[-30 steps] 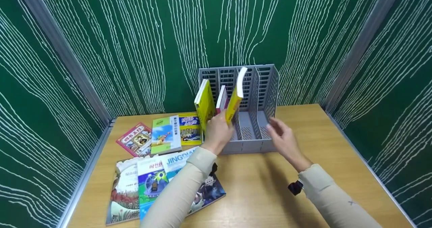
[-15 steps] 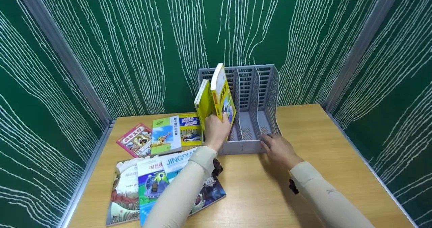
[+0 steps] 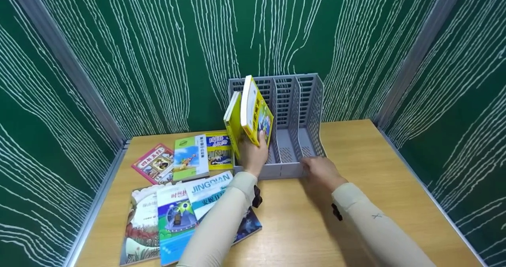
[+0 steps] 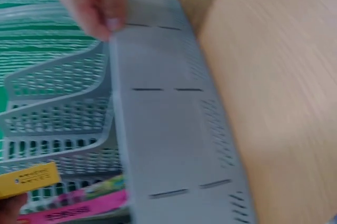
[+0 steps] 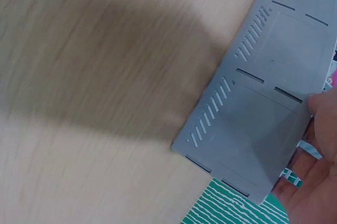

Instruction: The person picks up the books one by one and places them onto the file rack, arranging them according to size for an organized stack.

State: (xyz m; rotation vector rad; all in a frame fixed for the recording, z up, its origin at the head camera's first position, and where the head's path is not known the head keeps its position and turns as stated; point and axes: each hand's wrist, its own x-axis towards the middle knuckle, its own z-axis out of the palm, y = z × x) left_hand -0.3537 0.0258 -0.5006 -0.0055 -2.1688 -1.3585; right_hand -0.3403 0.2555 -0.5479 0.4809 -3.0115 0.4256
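Observation:
My left hand (image 3: 255, 155) grips a yellow book (image 3: 262, 117), holding it upright but tilted over the second compartment from the left of a grey file rack (image 3: 290, 171). In the left wrist view, the book's yellow spine (image 4: 31, 180) is just above a pink-spined book (image 4: 87, 207) standing in the rack. A yellow-green book (image 3: 232, 121) stands in the leftmost compartment, right beside my left hand. My right hand (image 3: 322, 171) holds the rack's front lip near its right end, thumb (image 5: 316, 103) on the outer face and fingers curled over the edge.
Left of the rack lie a pink-bordered book (image 3: 156, 165), a green-and-blue book (image 3: 189, 158) and a yellow-and-blue book (image 3: 219, 156). Several larger books, including a white-and-blue one (image 3: 207, 188), overlap nearer the front, partly under my left sleeve. Green walls (image 3: 158, 61) enclose the wooden table (image 3: 355, 148).
My left hand has brought the yellow book leftward and turned its cover into view. My right hand, earlier apart from the rack, has come down and taken hold of its front lip.

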